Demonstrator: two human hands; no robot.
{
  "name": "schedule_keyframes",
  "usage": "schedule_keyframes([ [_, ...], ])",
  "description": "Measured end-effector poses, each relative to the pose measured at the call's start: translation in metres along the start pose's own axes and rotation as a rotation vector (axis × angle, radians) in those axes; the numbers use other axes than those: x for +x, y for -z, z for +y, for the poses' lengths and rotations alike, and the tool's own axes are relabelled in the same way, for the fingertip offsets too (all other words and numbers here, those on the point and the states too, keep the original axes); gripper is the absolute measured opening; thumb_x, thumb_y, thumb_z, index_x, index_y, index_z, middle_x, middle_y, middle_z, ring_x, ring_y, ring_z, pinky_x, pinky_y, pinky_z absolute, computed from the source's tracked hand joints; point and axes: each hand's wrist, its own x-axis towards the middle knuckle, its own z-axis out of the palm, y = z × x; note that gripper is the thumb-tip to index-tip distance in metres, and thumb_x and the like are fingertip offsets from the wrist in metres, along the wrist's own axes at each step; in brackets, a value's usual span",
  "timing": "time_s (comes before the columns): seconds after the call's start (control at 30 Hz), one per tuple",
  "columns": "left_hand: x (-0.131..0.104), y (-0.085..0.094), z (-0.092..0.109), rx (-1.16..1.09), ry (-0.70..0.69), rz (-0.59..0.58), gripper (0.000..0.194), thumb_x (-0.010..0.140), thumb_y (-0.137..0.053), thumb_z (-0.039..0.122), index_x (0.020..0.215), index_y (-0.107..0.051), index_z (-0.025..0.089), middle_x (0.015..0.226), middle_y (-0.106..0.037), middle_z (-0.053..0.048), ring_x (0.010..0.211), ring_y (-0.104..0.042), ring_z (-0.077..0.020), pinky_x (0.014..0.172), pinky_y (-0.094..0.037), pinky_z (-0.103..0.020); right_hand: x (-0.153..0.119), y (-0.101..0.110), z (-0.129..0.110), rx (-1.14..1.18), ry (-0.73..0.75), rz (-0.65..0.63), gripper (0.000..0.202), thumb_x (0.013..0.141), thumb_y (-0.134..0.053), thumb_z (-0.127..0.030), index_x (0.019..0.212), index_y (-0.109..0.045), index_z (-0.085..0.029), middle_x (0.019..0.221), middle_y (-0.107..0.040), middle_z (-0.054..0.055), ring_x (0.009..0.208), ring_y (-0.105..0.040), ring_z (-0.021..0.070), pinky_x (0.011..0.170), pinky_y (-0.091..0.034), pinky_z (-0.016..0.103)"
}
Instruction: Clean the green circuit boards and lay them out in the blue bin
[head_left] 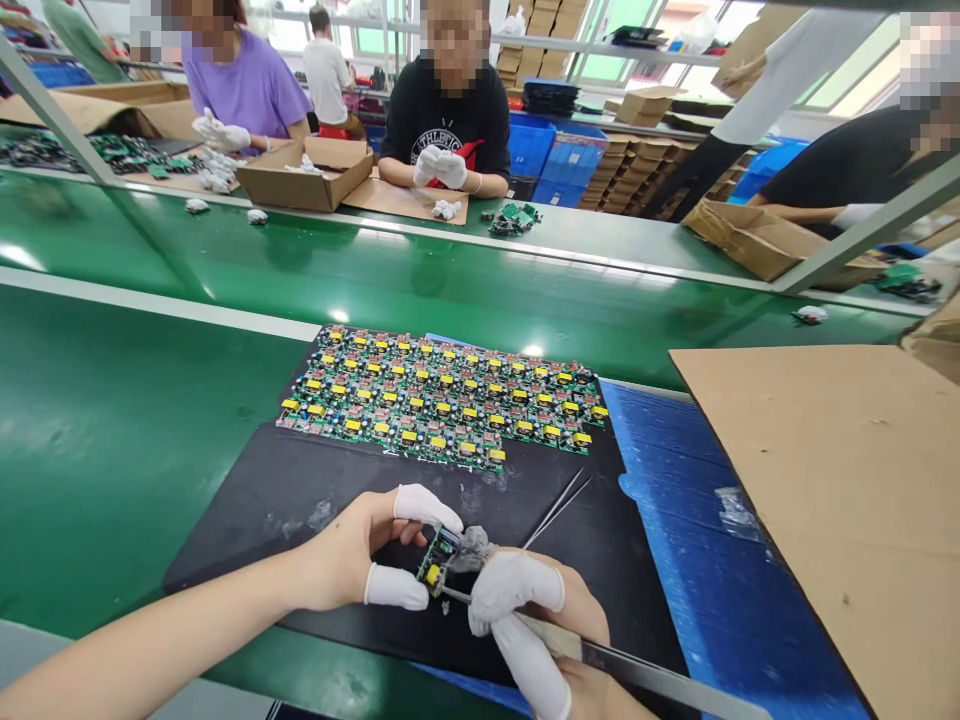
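Observation:
My left hand (390, 550), its thumb and fingertip in white finger cots, grips a small green circuit board (439, 560) with a yellow part by its edges. In my right hand (525, 610), also with white-covered fingertips, is a long thin metal tool with a beige wrapped grip (555, 637). Its narrow tip touches or nearly touches the board's lower end. A grey putty-like lump (472, 548) is just beyond the board, beside my right fingers. Metal tweezers (556, 510) lie on the black mat (322, 520) behind my right hand.
Rows of circuit boards (442, 390) cover the mat's far part. Blue sheeting (675, 520) and a cardboard sheet (825, 480) lie right. A green conveyor (337, 260) runs across. Beyond it, co-workers with gloved or covered fingers sit near a cardboard box (304, 185).

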Motion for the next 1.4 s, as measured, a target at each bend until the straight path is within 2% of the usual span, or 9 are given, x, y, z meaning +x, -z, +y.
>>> schedule_keyframes([
  [0.1, 0.000, 0.000, 0.000, 0.018, 0.005, 0.005, 0.055, 0.063, -0.085, 0.050, 0.108, -0.073, 0.021, 0.100, -0.062, -0.007, 0.085, -0.050, -0.0190, 0.083, -0.044, -0.033, 0.001, -0.001, 0.002, -0.047, 0.017, 0.019, 0.017, 0.085, -0.052, -0.010, 0.083, -0.063, -0.023, 0.063, -0.064, 0.001, 0.055, -0.061, 0.0153, 0.054, -0.050, 0.027],
  [0.27, 0.000, 0.001, 0.002, 0.010, 0.024, 0.003, 0.054, 0.063, -0.086, 0.049, 0.107, -0.073, 0.021, 0.098, -0.060, -0.005, 0.083, -0.049, -0.0181, 0.084, -0.045, -0.034, 0.005, -0.009, 0.004, -0.030, 0.136, 0.057, 0.015, 0.092, -0.050, -0.022, 0.081, -0.059, -0.024, 0.057, -0.059, -0.001, 0.048, -0.056, 0.0139, 0.050, -0.048, 0.027],
  [0.43, 0.001, 0.001, 0.004, -0.002, 0.022, -0.002, 0.053, 0.062, -0.088, 0.043, 0.108, -0.073, 0.021, 0.100, -0.064, -0.006, 0.085, -0.052, -0.0187, 0.084, -0.045, -0.033, 0.007, -0.004, -0.002, -0.020, 0.010, 0.011, 0.017, 0.092, -0.052, -0.022, 0.081, -0.065, -0.023, 0.062, -0.064, 0.002, 0.052, -0.060, 0.0159, 0.053, -0.050, 0.029],
  [0.57, 0.001, -0.003, 0.000, -0.215, 0.103, 0.036, 0.055, 0.060, -0.089, 0.039, 0.109, -0.075, 0.020, 0.096, -0.070, -0.006, 0.088, -0.061, -0.0219, 0.083, -0.049, -0.034, 0.006, -0.003, -0.006, 0.082, -0.041, 0.020, 0.015, 0.092, -0.055, -0.024, 0.082, -0.066, -0.024, 0.062, -0.064, 0.001, 0.052, -0.058, 0.0152, 0.054, -0.050, 0.028],
  [0.73, 0.001, -0.008, 0.004, -0.486, 0.216, 0.055, 0.048, 0.058, -0.089, 0.031, 0.103, -0.078, 0.020, 0.101, -0.077, -0.008, 0.092, -0.069, -0.0247, 0.083, -0.052, -0.034, 0.008, -0.006, -0.004, 0.169, -0.004, 0.112, 0.011, 0.093, -0.059, -0.026, 0.090, -0.070, -0.025, 0.067, -0.068, 0.003, 0.058, -0.061, 0.0160, 0.055, -0.050, 0.028],
  [0.93, 0.001, -0.016, 0.003, -0.636, 0.240, 0.041, 0.050, 0.051, -0.090, 0.021, 0.099, -0.078, 0.019, 0.091, -0.079, -0.006, 0.082, -0.071, -0.0197, 0.076, -0.053, -0.026, 0.005, -0.004, -0.002, 0.155, -0.030, 0.048, 0.013, 0.094, -0.058, -0.025, 0.094, -0.071, -0.026, 0.077, -0.071, 0.007, 0.066, -0.066, 0.0197, 0.062, -0.054, 0.034],
  [1.07, 0.001, -0.019, -0.003, -0.667, 0.284, 0.066, 0.049, 0.049, -0.092, 0.026, 0.095, -0.079, 0.017, 0.087, -0.079, -0.006, 0.076, -0.071, -0.0173, 0.074, -0.053, -0.024, 0.006, -0.004, -0.003, 0.126, -0.008, 0.040, 0.013, 0.093, -0.058, -0.023, 0.090, -0.071, -0.026, 0.070, -0.068, 0.004, 0.062, -0.062, 0.0174, 0.062, -0.052, 0.032],
  [1.23, 0.000, -0.017, 0.000, -0.644, 0.342, 0.036, 0.052, 0.052, -0.092, 0.033, 0.099, -0.078, 0.016, 0.092, -0.078, -0.007, 0.082, -0.071, -0.0201, 0.078, -0.053, -0.028, 0.007, -0.008, 0.003, 0.258, -0.180, 0.113, 0.012, 0.089, -0.065, -0.030, 0.082, -0.071, -0.024, 0.068, -0.064, 0.003, 0.057, -0.055, 0.0147, 0.056, -0.046, 0.028],
  [1.4, -0.001, -0.015, 0.004, -0.581, 0.354, 0.007, 0.058, 0.055, -0.090, 0.041, 0.105, -0.077, 0.016, 0.096, -0.077, -0.008, 0.086, -0.070, -0.0209, 0.083, -0.052, -0.031, 0.003, -0.009, 0.013, 0.454, -0.364, 0.134, 0.011, 0.084, -0.071, -0.035, 0.084, -0.074, -0.024, 0.073, -0.065, 0.003, 0.060, -0.055, 0.0147, 0.056, -0.046, 0.027],
])
